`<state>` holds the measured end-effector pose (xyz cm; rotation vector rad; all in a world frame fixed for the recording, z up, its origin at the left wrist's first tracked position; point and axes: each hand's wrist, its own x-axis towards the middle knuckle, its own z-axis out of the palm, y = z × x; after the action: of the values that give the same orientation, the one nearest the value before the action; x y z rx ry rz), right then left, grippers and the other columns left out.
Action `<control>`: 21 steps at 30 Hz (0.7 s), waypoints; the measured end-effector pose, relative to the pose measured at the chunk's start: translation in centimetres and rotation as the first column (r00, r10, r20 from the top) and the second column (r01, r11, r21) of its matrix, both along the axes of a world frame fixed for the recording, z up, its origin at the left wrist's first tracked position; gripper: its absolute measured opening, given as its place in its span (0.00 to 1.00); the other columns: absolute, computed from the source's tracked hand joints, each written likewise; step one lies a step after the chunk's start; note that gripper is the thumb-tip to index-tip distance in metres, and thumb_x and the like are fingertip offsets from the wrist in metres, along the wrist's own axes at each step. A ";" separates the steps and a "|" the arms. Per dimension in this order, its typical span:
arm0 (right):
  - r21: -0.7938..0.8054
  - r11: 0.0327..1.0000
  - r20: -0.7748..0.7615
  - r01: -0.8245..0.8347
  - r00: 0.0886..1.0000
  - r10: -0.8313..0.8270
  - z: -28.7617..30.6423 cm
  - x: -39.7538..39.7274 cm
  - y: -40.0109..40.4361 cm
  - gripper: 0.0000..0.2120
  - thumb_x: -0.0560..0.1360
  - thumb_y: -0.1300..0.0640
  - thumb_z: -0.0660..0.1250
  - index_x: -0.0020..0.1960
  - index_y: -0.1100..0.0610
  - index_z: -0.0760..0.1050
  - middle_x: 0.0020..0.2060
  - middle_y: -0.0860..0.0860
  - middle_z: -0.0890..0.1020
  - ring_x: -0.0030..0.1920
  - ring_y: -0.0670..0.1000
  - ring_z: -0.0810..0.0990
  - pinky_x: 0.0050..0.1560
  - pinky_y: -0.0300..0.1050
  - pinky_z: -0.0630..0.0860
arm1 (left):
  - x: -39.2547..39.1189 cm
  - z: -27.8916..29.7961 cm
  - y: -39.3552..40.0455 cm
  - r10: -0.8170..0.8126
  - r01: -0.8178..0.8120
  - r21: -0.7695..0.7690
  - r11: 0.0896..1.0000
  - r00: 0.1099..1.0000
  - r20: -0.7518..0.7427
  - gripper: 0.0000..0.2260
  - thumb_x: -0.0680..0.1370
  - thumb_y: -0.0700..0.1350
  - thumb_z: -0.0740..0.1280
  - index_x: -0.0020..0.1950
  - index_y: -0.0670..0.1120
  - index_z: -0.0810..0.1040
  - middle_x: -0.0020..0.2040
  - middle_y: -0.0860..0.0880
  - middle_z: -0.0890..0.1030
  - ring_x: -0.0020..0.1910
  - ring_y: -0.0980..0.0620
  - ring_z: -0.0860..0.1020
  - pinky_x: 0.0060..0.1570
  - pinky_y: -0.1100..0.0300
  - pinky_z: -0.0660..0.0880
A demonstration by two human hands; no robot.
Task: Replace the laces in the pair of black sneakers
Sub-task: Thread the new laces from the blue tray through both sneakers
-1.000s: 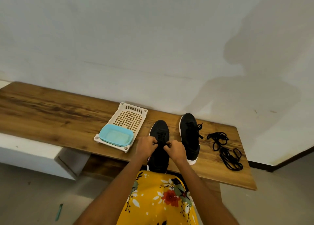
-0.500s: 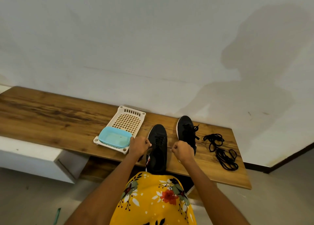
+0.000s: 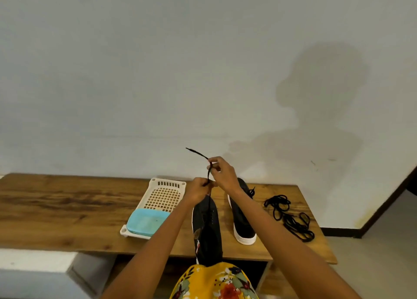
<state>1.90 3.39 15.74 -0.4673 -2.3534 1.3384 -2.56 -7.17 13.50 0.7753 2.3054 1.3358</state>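
Pale blank wall ahead, and below it the wooden bench carries everything you need. Your left hand is curled, pinching the lace low down, just above the near sneaker, while your right hand pinches the same lace higher up, lifted well off the shoe. The free tip sticks out up and to the left past your right fingers. That two-point hold looks chosen to keep the strand taut and straight, so it slides through the eyelets rather than snagging; I judge you are drawing the lace out of this shoe or pulling slack through it, and I cannot tell which.

The near sneaker lies lengthwise toward you, its heel over the bench edge at your lap, handy for both hands. The second sneaker sits just beside it on the right, white sole showing, its lace apparently in place. A loose pile of black laces waits further right, apart from the shoes and within reach.

On the left, a white perforated tray holds a light blue dish at its near end.

No brand, label or writing can be read anywhere.
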 end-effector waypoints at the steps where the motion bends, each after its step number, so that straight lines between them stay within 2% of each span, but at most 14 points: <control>1: -0.057 0.998 0.009 0.039 0.999 -0.038 0.0 -0.1 0.2 0.14 0.79 0.63 0.59 0.63 0.57 0.70 0.50 0.53 0.82 0.49 0.53 0.80 0.51 0.45 0.78 | -0.1 0.1 -0.1 0.020 -0.020 0.022 1.000 1.000 0.015 0.11 0.80 0.39 0.62 0.40 0.39 0.80 0.29 0.50 0.73 0.20 0.61 0.68 0.26 0.69 0.64; 3: -0.079 0.995 0.080 0.067 0.995 -0.061 -0.9 0.1 0.5 0.15 0.79 0.62 0.59 0.65 0.57 0.69 0.52 0.55 0.82 0.51 0.54 0.80 0.53 0.50 0.78 | -0.4 0.0 -0.6 0.048 -0.055 0.079 0.995 0.995 0.085 0.11 0.80 0.41 0.61 0.51 0.36 0.81 0.29 0.50 0.72 0.18 0.61 0.66 0.22 0.70 0.61; 5: 0.035 0.997 0.196 -0.064 0.979 0.056 -2.6 0.8 0.0 0.13 0.78 0.60 0.62 0.62 0.58 0.73 0.51 0.56 0.82 0.51 0.55 0.80 0.51 0.47 0.76 | -0.9 -0.5 -1.0 0.070 -0.087 0.114 0.990 0.986 0.148 0.13 0.81 0.43 0.61 0.53 0.34 0.79 0.24 0.52 0.70 0.17 0.61 0.65 0.22 0.68 0.60; 6: 0.043 0.992 0.219 -0.115 0.970 0.103 -3.3 1.2 -0.4 0.13 0.77 0.60 0.63 0.62 0.57 0.74 0.49 0.56 0.83 0.48 0.57 0.81 0.47 0.46 0.76 | -1.1 -0.6 -1.2 0.068 -0.092 0.130 0.987 0.982 0.175 0.13 0.81 0.43 0.61 0.54 0.36 0.80 0.22 0.55 0.69 0.17 0.61 0.64 0.22 0.69 0.60; 9: -0.133 0.987 0.154 -0.091 0.982 0.111 -5.1 1.6 -0.6 0.16 0.76 0.59 0.66 0.63 0.53 0.75 0.39 0.53 0.82 0.37 0.58 0.78 0.41 0.45 0.76 | -1.7 -0.8 -2.0 0.018 -0.067 0.198 0.978 0.971 0.239 0.11 0.81 0.42 0.60 0.57 0.40 0.79 0.24 0.53 0.67 0.20 0.60 0.63 0.22 0.69 0.60; 11: -0.183 0.970 0.148 -0.162 0.971 0.190 -5.8 1.4 -0.5 0.11 0.76 0.57 0.68 0.58 0.54 0.79 0.41 0.60 0.82 0.36 0.52 0.76 0.41 0.38 0.72 | -2.0 -1.1 -2.5 -0.051 -0.016 0.234 0.972 0.959 0.280 0.11 0.81 0.43 0.60 0.57 0.41 0.79 0.26 0.51 0.66 0.24 0.58 0.63 0.23 0.68 0.58; 13: -0.242 0.947 0.141 -0.211 0.958 0.250 -6.1 1.2 -0.5 0.04 0.76 0.56 0.68 0.48 0.52 0.82 0.44 0.69 0.80 0.39 0.52 0.73 0.41 0.40 0.68 | -2.2 -1.0 -2.7 -0.115 0.033 0.250 0.968 0.940 0.321 0.10 0.81 0.43 0.60 0.57 0.43 0.79 0.26 0.53 0.67 0.27 0.56 0.63 0.24 0.67 0.57; 15: -0.306 0.927 0.098 -0.215 0.962 0.255 -5.7 1.3 -0.6 0.05 0.76 0.56 0.68 0.46 0.53 0.83 0.44 0.66 0.81 0.40 0.53 0.75 0.42 0.40 0.72 | -2.4 -0.7 -3.1 -0.145 0.064 0.247 0.967 0.935 0.323 0.11 0.81 0.43 0.60 0.58 0.44 0.79 0.27 0.53 0.67 0.27 0.57 0.62 0.23 0.68 0.57; 18: -0.429 0.875 0.068 -0.224 0.958 0.278 -5.5 1.7 0.1 0.09 0.75 0.57 0.69 0.52 0.63 0.79 0.44 0.56 0.82 0.43 0.48 0.81 0.47 0.37 0.78 | -2.7 -0.3 -4.0 -0.157 0.087 0.226 0.970 0.937 0.312 0.11 0.81 0.42 0.59 0.60 0.45 0.78 0.28 0.53 0.67 0.24 0.60 0.61 0.23 0.69 0.58; 21: -0.479 0.865 0.077 -0.150 0.974 0.212 -5.2 1.9 -0.2 0.11 0.76 0.58 0.69 0.54 0.63 0.73 0.42 0.53 0.80 0.40 0.46 0.81 0.42 0.36 0.79 | -2.6 0.2 -4.4 -0.141 0.092 0.179 0.979 0.948 0.286 0.12 0.82 0.41 0.58 0.60 0.45 0.78 0.27 0.53 0.66 0.23 0.60 0.61 0.23 0.69 0.57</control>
<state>3.78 3.22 10.49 -0.4864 -2.1986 2.0450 -5.17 -11.53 13.69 0.6940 1.9063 1.4893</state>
